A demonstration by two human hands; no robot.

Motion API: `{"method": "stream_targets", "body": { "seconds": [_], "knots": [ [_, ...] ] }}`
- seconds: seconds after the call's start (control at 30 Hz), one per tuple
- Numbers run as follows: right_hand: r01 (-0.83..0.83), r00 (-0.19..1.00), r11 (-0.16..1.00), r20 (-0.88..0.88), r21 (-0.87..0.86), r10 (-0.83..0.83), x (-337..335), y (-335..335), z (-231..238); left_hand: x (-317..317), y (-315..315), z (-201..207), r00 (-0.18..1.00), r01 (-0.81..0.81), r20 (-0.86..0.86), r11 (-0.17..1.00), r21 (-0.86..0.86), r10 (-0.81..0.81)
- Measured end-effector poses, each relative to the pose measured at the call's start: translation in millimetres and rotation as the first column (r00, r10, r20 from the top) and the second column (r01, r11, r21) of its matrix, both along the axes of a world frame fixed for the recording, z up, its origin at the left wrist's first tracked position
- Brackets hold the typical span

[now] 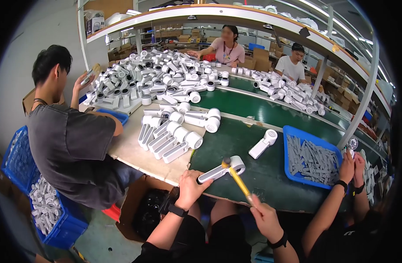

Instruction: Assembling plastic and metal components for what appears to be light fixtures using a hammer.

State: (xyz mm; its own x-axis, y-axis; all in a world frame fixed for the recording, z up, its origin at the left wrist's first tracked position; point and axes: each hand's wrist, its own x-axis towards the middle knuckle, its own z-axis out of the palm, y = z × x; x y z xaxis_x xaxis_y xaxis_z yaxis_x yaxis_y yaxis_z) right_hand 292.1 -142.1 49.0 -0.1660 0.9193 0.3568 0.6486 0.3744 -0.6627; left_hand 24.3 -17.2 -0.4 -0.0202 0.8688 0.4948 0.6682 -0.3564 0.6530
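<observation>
My left hand [191, 188] is closed around the handle end of a white handheld fan body [238, 165], which lies on the green bench top with its round head pointing right. A grey strip runs along its handle. My right hand [266, 218] grips a hammer [240, 183] by its yellow handle. The hammer's dark head is over the fan body's handle, close to the round part; whether they touch I cannot tell. Beyond, a second white fan body [263, 143] rests alone on the green surface.
Several white fan bodies [172, 138] are grouped ahead on the left, with a large pile [153, 79] behind. A blue tray [288, 168] of grey strips stands to the right. Co-workers sit left and right and across the green conveyor [240, 105]. A shelf post [361, 101] rises at right.
</observation>
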Motion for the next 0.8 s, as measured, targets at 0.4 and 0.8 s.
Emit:
{"method": "stream_targets", "body": {
  "seconds": [0.4,0.8],
  "knots": [
    [-0.033,0.968,0.999,-0.249,0.032,0.041,9.6,-18.2,-18.6,-10.7,38.2,23.0,0.959,0.035,-0.274,0.925,0.379,0.076],
    [0.087,0.821,0.964,-0.53,-0.25,-0.211,38.6,-56.3,-48.7,40.5,81.8,36.2,0.77,-0.191,-0.475,0.864,0.466,0.426]
  ]
}}
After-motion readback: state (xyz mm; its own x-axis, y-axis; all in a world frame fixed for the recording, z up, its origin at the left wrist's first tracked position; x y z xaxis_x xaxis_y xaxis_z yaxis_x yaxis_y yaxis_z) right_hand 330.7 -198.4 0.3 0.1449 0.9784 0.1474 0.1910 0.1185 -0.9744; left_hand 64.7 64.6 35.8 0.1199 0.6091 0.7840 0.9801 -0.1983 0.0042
